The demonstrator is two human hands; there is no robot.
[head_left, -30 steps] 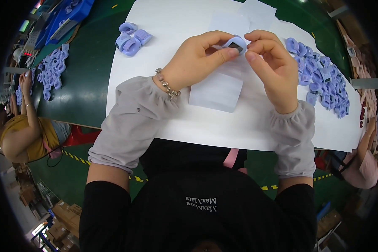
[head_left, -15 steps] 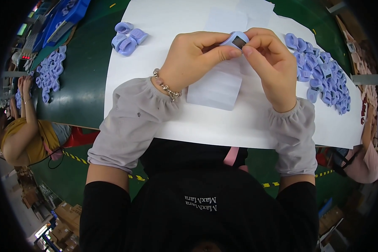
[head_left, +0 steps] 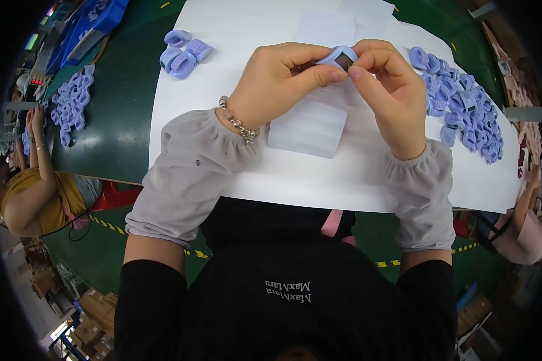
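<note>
Lavender watch-like piece (head_left: 337,55) at the upper centre of the frame, pinched by your left hand (head_left: 270,84) and your right hand (head_left: 397,93), seems light, smooth and slightly flexible, so you should hold its rim, not its dark window (head_left: 344,61).

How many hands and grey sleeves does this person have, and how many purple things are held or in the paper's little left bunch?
Left hand, right hand: 2
Grey sleeves: 2
Purple things: 5 (1 held, 4 in left bunch)
Total: 9
</note>
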